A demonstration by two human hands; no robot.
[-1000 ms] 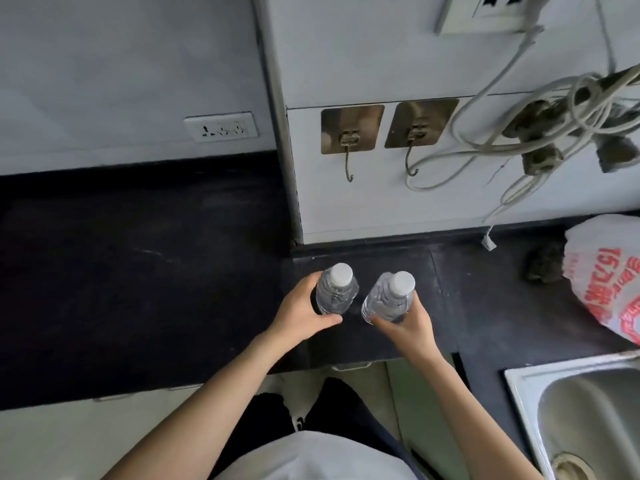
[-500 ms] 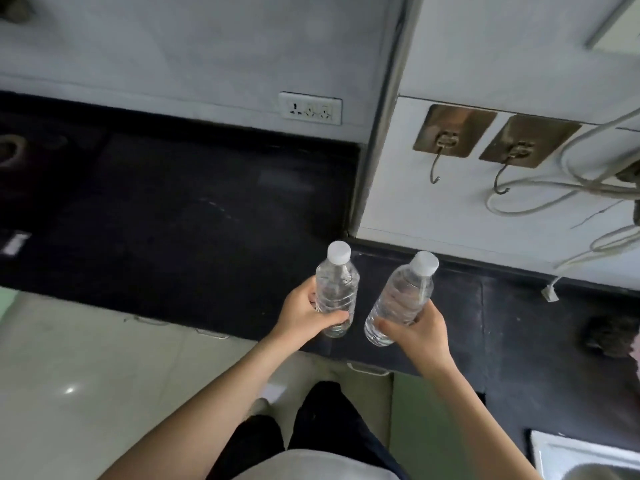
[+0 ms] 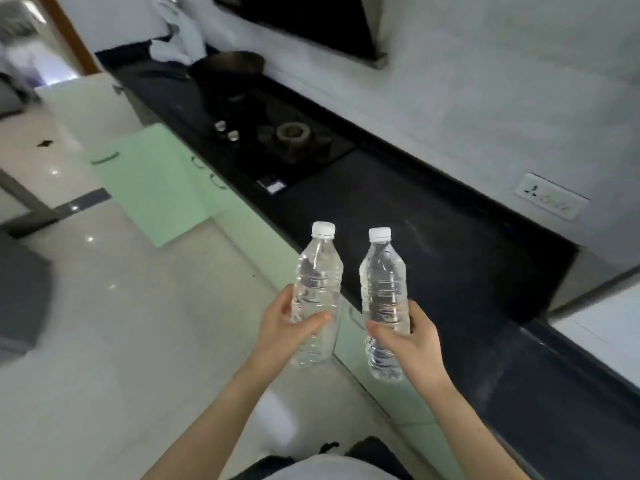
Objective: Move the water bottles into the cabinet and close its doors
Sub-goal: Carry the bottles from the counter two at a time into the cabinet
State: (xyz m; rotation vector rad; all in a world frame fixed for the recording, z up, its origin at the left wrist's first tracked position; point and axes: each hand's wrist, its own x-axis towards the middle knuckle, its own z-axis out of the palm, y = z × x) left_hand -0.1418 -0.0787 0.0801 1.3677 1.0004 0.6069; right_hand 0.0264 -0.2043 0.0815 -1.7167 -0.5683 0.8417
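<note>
Head view: curling left hand (image 3: 284, 330) fingers round one clear plastic white-capped bottle (image 3: 317, 292), right hand (image 3: 414, 337) fingers round a second such bottle (image 3: 382, 289). Holding both upright, water-filled, mid-air beside the black countertop (image 3: 450, 265).

Black countertop (image 3: 433, 237), gas burner (image 3: 292, 133), dark pan (image 3: 230, 65), white wall socket (image 3: 550, 200), glossy floor (image 3: 138, 323)

Domestic kitchen. Landmark: gas hob (image 3: 292, 133), set into a black countertop (image 3: 433, 237). Dark pan (image 3: 230, 65) at the hob's far end. Range hood (image 3: 311, 22) above the hob. Pale green cabinet doors (image 3: 156, 181) below it, one swung open. Wall socket (image 3: 550, 200) right of the hob.
</note>
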